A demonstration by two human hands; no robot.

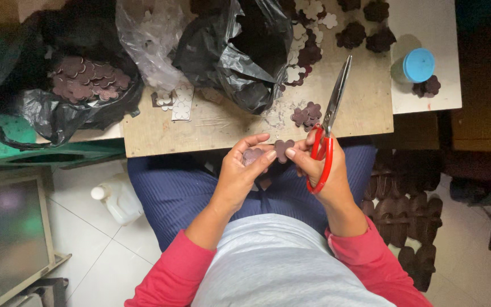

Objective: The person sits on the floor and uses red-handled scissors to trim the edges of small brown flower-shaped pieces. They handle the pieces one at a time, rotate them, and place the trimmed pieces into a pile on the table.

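My left hand (244, 168) pinches a small dark maroon flower-shaped cutout (282, 149) just below the wooden board's front edge, above my lap. My right hand (320, 165) grips red-handled scissors (329, 128), blades pointing up and away over the board, while its fingertips also touch the cutout. A small heap of similar flower cutouts (307, 114) lies on the board (365, 108) beside the blades.
A black plastic bag (41, 108) full of cutouts sits at the left, another black bag (240, 51) and a clear bag (149, 40) at the back. More cutouts (365, 34) are scattered far right. A blue-capped container (417, 65) stands on the white table. A white bottle (117, 199) rests on the floor.
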